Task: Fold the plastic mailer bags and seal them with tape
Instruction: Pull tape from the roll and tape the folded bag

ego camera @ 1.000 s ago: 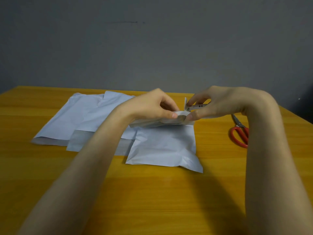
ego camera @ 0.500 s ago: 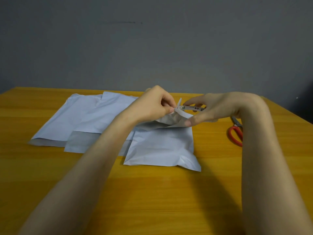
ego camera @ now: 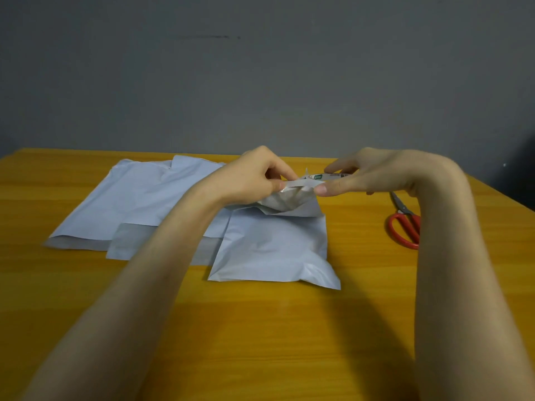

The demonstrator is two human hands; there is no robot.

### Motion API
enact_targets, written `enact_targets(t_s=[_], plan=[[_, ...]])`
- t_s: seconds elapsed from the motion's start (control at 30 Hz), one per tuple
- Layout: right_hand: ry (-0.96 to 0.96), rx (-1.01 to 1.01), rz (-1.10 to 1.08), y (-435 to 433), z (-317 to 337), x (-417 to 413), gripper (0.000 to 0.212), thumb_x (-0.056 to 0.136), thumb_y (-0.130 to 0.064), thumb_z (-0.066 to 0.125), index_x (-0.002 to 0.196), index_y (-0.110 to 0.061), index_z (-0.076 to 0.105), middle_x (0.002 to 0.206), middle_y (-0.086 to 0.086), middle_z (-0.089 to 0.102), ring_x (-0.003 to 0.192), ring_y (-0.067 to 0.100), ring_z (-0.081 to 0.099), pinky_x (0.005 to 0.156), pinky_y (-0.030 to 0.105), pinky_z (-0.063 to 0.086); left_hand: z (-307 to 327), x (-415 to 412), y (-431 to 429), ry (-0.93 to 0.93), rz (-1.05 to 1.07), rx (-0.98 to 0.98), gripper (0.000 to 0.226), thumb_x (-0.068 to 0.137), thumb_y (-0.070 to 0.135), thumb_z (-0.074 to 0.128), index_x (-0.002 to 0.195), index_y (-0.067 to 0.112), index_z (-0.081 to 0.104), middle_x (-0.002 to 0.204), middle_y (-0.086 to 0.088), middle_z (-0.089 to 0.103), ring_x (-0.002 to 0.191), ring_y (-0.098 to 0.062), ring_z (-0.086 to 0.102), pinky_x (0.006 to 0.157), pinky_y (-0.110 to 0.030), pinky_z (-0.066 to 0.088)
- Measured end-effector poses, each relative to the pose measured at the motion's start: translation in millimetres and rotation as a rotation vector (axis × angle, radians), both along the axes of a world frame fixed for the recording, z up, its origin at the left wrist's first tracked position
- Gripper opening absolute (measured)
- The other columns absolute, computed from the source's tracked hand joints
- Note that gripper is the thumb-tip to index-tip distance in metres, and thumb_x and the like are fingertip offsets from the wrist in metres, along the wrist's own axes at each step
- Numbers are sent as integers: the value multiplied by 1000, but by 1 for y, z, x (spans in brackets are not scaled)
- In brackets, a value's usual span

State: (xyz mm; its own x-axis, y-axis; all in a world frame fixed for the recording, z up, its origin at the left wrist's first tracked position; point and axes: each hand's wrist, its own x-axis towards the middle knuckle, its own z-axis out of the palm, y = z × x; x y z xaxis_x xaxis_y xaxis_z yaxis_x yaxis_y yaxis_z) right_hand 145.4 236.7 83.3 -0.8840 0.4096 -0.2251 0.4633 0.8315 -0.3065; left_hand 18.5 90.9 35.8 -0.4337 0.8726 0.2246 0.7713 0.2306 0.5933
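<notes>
A white plastic mailer bag (ego camera: 275, 250) lies on the wooden table (ego camera: 260, 342), its far flap lifted off the surface. My left hand (ego camera: 254, 176) pinches a pale strip at that flap's edge. My right hand (ego camera: 373, 173) holds a roll of tape (ego camera: 327, 177) between thumb and fingers, just right of the strip. The roll is mostly hidden by my fingers. Both hands meet above the bag's far end.
Two more flat white mailer bags (ego camera: 139, 198) lie overlapped at the left, partly under the first. Red-handled scissors (ego camera: 404, 224) rest on the table at the right, behind my right forearm. A grey wall stands behind the table.
The flap has risen higher off the bag. My left hand has pulled the pale strip further to the left, away from the roll in my right hand.
</notes>
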Motion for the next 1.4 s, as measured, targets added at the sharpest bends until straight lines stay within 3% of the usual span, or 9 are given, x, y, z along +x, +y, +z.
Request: enact_targets(t_s=[0.1,0.33,0.4,0.53,0.7,0.97,1.13,1.3,1.4], plan=[[16,4,-34,1,0,-1,98,53,-74,56,139,-29,44,134,4,50,103,25,56,100,41,43,1,0,-1,7,-12,-16,42,90,7,56,88,48,63,95,-11,70,77,-23,56,75,-39,48],[53,-15,-79,9,-5,-7,82,73,-64,60,142,-25,40,137,6,47,104,24,52,90,35,41,4,-2,-4,-11,-32,37,48,89,3,54,83,50,63,101,-17,69,92,-35,57,77,-44,46],[61,-17,-93,9,-7,-9,83,73,-65,59,143,-25,40,138,6,47,103,24,53,87,34,41,4,-3,-5,-36,-32,46,47,88,2,54,82,47,64,91,-17,68,77,-28,53,69,-38,41],[92,5,-117,12,-10,-13,83,72,-68,58,141,-24,42,139,7,46,109,27,54,88,37,41,5,-4,-6,-85,4,52,39,85,0,54,81,36,67,59,3,53,64,-11,43,63,-24,35],[142,19,-117,14,-12,-14,78,73,-66,60,139,-26,45,144,6,42,129,29,42,96,38,36,5,-5,-7,-66,23,9,29,87,3,54,84,27,70,63,1,54,63,-9,44,63,-24,36],[196,-5,-52,9,-6,-10,58,77,-59,61,131,-39,50,145,0,41,130,25,39,95,36,33,2,-2,-2,42,149,58,22,83,7,54,79,22,70,61,3,55,57,-6,44,53,-10,34],[178,7,-70,8,-6,-11,57,78,-60,59,130,-37,53,144,2,43,131,26,40,99,37,33,2,-1,-2,98,188,83,23,81,4,51,84,15,71,65,-4,54,57,-9,42,50,-11,31],[147,21,-69,7,-6,-12,50,81,-57,60,127,-38,53,141,3,45,127,27,42,90,34,33,2,3,2,148,216,95,28,81,3,49,92,16,72,77,-15,62,65,-15,44,55,-20,34],[104,17,-55,6,-5,-13,53,80,-60,57,130,-42,50,141,2,45,127,27,42,95,35,34,2,4,4,151,253,107,27,82,5,49,92,16,72,72,-11,58,59,-10,44,52,-14,32]])
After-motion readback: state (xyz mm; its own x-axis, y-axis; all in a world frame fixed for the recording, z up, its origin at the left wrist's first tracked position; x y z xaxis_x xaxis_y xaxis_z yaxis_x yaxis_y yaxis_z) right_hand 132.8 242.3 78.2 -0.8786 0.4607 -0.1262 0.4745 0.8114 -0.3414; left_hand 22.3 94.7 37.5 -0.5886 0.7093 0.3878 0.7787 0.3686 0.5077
